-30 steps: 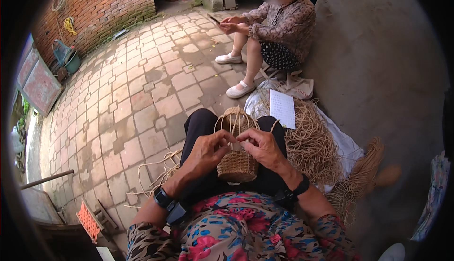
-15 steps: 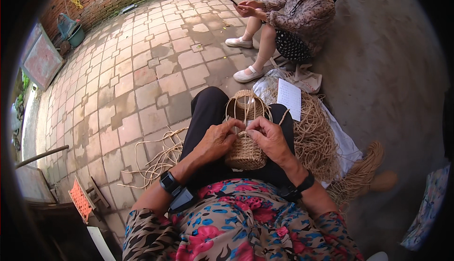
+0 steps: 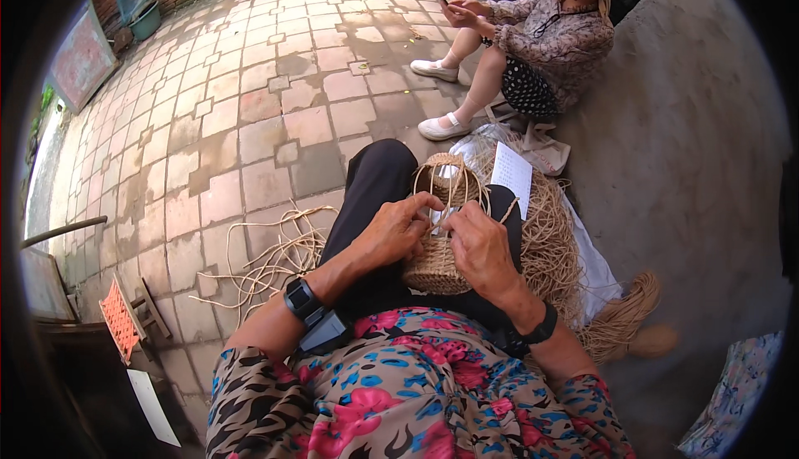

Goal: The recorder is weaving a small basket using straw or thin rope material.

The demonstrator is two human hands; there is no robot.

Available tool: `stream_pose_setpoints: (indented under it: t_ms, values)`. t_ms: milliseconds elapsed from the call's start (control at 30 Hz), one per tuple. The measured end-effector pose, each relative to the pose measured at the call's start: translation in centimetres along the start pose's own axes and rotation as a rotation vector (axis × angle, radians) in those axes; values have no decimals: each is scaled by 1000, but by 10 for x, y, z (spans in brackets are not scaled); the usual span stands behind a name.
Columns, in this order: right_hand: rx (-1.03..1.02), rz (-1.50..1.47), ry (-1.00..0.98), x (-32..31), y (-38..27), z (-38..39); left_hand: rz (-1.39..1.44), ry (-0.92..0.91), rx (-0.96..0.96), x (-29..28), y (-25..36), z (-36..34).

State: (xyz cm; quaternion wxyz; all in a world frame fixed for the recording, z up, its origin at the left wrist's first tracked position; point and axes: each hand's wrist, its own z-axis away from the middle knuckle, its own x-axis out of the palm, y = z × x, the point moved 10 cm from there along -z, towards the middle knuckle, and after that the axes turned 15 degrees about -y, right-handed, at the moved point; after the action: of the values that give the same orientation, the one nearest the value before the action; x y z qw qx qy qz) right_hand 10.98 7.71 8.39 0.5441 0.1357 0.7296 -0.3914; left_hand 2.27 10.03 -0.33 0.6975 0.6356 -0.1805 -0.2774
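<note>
The left hand [image 3: 398, 228] and right hand [image 3: 485, 251] pinch cords [image 3: 452, 184] on a basket [image 3: 434, 269]; nearest them, its wall is woven; beyond them, cords stand unwoven.

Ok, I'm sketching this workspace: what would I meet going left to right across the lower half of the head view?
Orange stool → loose cords → the person's left hand → right hand → cord bundle → patterned cloth.

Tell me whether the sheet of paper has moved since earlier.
No, in no direction: the sheet of paper keeps its place on the heap of cord, near the pale bag; the camera's view has shifted.
</note>
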Motion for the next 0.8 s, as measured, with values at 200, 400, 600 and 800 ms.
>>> stream_pose_setpoints:
  t_ms: [200, 400, 600, 800]
  values:
    - [-41, -208, -89, 15, 6, -11, 239, -70, -10, -2, -8, -5]
    - [-50, -208, -115, 17, 4, -10, 248, -203, -20, 7, -9, -8]
    - [-23, -214, -108, 16, 2, -9, 220, -237, -25, 14, -11, -9]
    - [166, -438, 41, -6, 44, 17, 112, -152, -69, 13, -15, -9]
